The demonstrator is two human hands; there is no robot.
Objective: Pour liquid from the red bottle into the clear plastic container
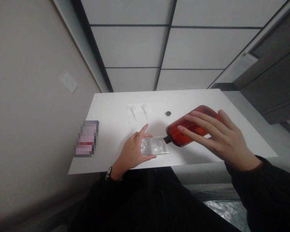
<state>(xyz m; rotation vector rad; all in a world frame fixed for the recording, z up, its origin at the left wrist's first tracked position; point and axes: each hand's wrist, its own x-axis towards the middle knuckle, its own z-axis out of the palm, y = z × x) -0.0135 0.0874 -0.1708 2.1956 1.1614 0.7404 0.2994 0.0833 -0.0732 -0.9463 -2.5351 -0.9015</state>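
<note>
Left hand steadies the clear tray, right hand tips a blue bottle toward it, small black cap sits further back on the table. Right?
Not quite: the bottle is red, not blue, as the head view shows. The left hand does steady the clear tray, the right hand tips the bottle, and the black cap sits further back.

No text can be read; the card (86,138) left of the left fingers (145,128) is blurred out.

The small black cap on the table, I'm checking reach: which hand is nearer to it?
Right. The right hand, gripping the red bottle, lies just right of the black cap; the left hand holds the clear container, nearer the front edge.
</note>
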